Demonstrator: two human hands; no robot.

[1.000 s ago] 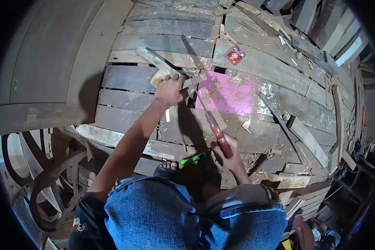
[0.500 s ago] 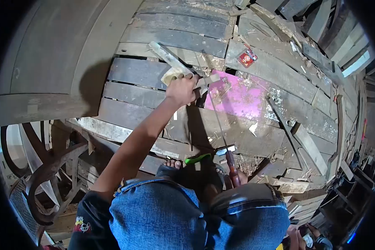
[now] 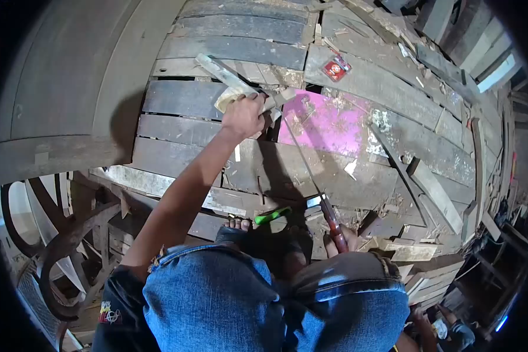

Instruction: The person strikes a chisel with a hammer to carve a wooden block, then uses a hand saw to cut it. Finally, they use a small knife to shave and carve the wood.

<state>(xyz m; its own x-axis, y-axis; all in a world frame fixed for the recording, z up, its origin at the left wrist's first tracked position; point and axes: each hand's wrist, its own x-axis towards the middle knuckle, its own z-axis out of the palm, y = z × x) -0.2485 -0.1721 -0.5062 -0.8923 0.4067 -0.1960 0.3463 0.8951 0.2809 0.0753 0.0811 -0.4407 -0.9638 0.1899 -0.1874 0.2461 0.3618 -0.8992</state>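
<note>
My left hand (image 3: 243, 116) is closed round a small wooden piece (image 3: 283, 97), close to a pale wood block (image 3: 227, 97) and the lower end of a long light strip (image 3: 222, 73). My right hand (image 3: 344, 239) grips the reddish-brown handle of a saw (image 3: 335, 229) near my knee. The thin blade slants up and left, its far end by the piece under my left hand. Just right of that piece lies a pink sheet (image 3: 324, 123) strewn with shavings.
A red packet (image 3: 335, 69) lies on the plank floor. A green-handled object (image 3: 273, 215) is beside my foot. A large wooden panel (image 3: 64, 76) stands left, with curved chair parts (image 3: 56, 264) below. Timber offcuts (image 3: 434, 193) lie right. Part of another person (image 3: 452, 328) shows lower right.
Over the last second my right hand has drawn the saw back toward my knee, exposing more blade. My left hand stays on the wood. The view has shifted slightly.
</note>
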